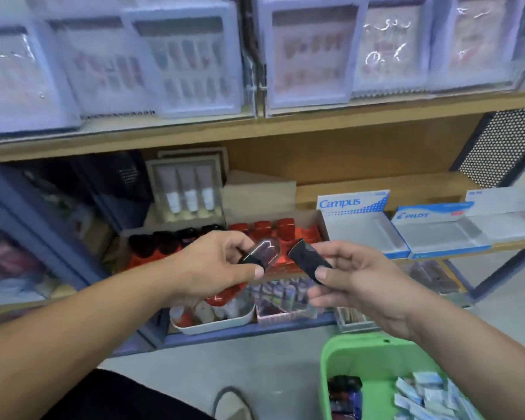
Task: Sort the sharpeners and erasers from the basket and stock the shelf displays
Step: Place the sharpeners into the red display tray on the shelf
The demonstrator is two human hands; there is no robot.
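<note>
Sorting step: sharpeners in hand, shelf display ahead.
Green plastic basket (361,351), near right, holds dark sharpeners (344,395) and blue-white wrapped erasers (428,395); left hand (212,265) grips a clear-domed black sharpener (259,253), right hand (355,277) pinches a flat black sharpener piece (308,259) — both before the cardboard tray (321,222) of black and red sharpeners. Next, likely: set each in the black row.

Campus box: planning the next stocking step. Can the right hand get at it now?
Likely yes: nothing stands between the right hand and the Campus box, but it holds a black piece.
</note>
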